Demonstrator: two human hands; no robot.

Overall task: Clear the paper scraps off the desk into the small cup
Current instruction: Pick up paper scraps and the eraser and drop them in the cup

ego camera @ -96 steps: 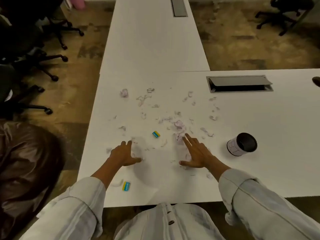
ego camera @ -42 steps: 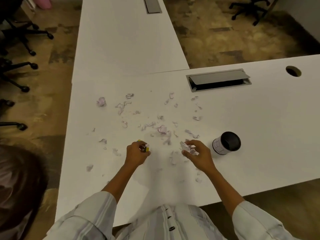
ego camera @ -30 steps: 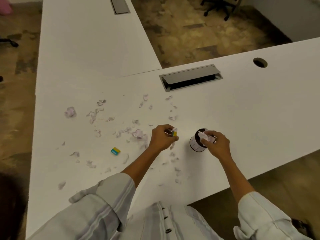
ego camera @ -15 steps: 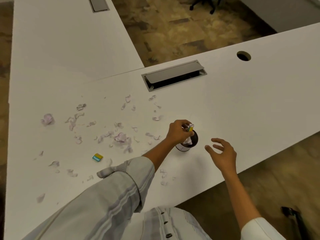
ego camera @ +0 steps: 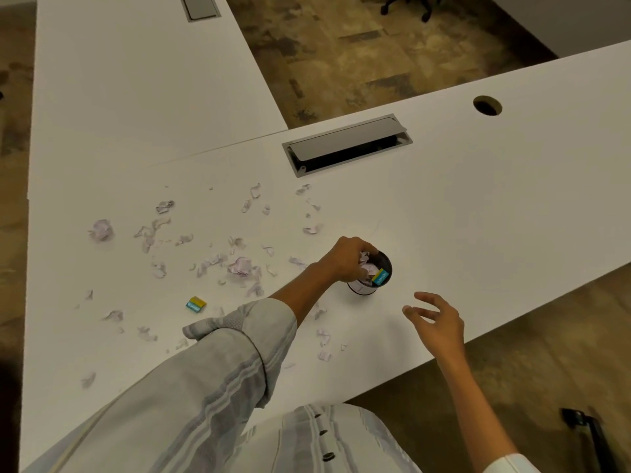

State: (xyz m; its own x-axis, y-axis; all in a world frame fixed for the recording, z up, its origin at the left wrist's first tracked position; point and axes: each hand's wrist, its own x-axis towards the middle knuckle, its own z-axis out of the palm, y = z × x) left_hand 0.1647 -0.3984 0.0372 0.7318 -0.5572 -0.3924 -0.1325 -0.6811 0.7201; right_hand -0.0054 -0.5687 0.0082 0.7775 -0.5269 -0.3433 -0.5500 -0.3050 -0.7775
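Observation:
The small dark cup [ego camera: 362, 289] stands on the white desk [ego camera: 478, 199], with crumpled paper and a yellow-and-blue piece [ego camera: 380, 276] inside it. My left hand [ego camera: 345, 259] is curled over the cup's left rim, a pale scrap pinched at its fingertips above the opening. My right hand [ego camera: 435, 322] hovers with fingers spread and nothing in them, a little right of the cup near the desk's front edge. Several pale paper scraps [ego camera: 240, 266] lie scattered left of the cup, including a crumpled ball [ego camera: 100, 229]. More scraps [ego camera: 322, 337] lie near the front edge.
A second yellow-and-blue piece [ego camera: 196, 304] lies on the desk among the scraps. Behind the cup are an open cable hatch [ego camera: 346, 145] and a round cable hole [ego camera: 487, 105]. Another desk joins at the back left. An office chair base [ego camera: 409, 5] stands on the floor.
The yellow-and-blue piece has dropped from my left hand into the cup. My right hand has drifted slightly lower and stays apart from the cup.

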